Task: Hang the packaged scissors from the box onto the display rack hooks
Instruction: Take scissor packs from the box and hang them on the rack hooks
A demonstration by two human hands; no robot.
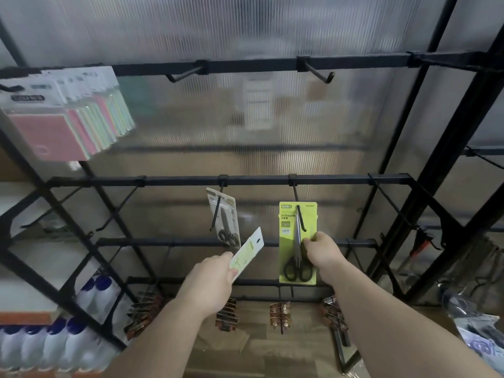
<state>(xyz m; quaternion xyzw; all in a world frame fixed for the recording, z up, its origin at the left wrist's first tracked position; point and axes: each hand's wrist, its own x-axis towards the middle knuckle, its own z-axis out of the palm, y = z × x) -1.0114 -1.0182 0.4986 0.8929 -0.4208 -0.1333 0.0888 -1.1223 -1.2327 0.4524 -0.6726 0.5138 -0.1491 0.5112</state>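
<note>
A green-carded scissors pack (290, 241) hangs on the right hook (300, 216) of the middle rail. My right hand (321, 253) holds that pack at its right edge, fingers curled on it. My left hand (212, 282) grips a second scissors pack (246, 253) by its lower end; I see its pale back, tilted up to the right, its hang hole free below the rail. A third pack (225, 218), turned sideways, hangs on the middle hook (216, 214). The box is out of view.
The black display rack (191, 180) has bare hooks on the top rail (317, 72) and at the left of the middle rail. Sticky-note packs (62, 118) hang at upper left. Bottles (54, 342) stand at lower left; small packs hang on lower hooks.
</note>
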